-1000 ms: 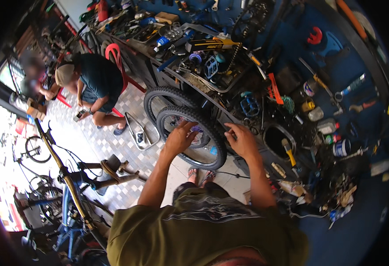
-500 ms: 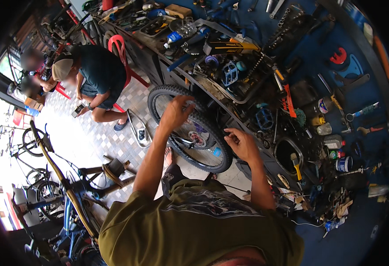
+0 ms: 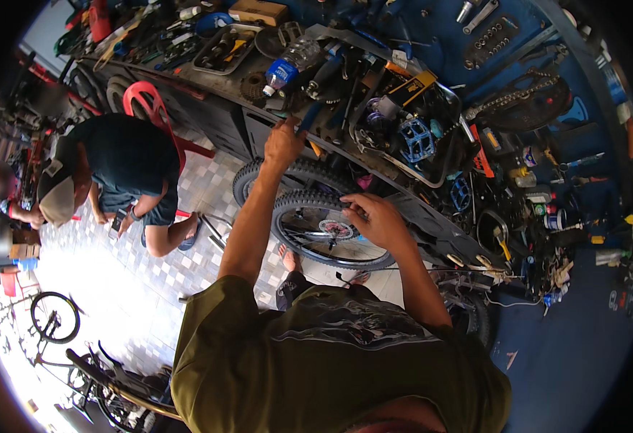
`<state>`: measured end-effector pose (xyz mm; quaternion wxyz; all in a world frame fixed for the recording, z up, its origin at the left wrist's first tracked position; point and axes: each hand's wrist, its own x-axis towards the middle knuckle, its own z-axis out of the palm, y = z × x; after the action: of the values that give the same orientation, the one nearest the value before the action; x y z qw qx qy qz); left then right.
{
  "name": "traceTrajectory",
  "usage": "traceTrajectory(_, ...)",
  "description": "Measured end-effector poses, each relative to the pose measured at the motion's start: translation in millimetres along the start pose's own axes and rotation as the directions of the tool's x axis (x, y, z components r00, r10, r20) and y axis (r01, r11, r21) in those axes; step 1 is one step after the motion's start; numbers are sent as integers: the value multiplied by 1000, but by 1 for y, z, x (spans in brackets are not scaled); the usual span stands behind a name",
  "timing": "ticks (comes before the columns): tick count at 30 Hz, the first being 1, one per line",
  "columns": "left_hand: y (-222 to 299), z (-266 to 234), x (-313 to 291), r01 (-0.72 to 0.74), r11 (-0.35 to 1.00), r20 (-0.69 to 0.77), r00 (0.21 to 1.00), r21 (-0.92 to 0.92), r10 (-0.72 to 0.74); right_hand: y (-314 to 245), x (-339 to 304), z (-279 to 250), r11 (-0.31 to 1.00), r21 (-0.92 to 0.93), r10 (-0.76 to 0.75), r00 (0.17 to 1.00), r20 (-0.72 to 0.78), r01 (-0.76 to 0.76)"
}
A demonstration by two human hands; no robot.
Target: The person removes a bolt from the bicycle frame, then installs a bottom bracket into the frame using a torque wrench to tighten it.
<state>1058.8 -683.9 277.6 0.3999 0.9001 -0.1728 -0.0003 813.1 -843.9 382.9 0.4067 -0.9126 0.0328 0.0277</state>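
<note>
From our head camera, we see our right hand (image 3: pixel 375 220) with its fingers curled over the top of the knobby bike wheel (image 3: pixel 323 229), which stands upright against the workbench (image 3: pixel 258 126), in front of a second tire (image 3: pixel 258 173). Our left hand (image 3: pixel 284 143) is up at the bench edge, closed around a thin tool handle (image 3: pixel 309 119), though we cannot tell what tool. We think the wheel job is only starting, since no tool touches the wheel yet.

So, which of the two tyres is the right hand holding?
The nearer tyre, with spokes showing; the right hand grips its top. The other tyre stands behind it.
</note>
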Motion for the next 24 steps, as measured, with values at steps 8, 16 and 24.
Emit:
traceTrajectory(8, -30, 21, 15, 59, 991, 163, 986, -120, -39, -15, 39, 29, 997, -60, 43, 999, -21, -44)
traceTrajectory(16, -23, 18, 20, 81, 991, 265, 963, -108, -50, -19, 49, 42, 994, -85, 64, 997, -51, -68)
traceTrajectory(24, -25, 8, 20, 78, 991, 292, 955, -105, -44, -19, 55, 45, 994, -66, 84, 996, -38, -86)
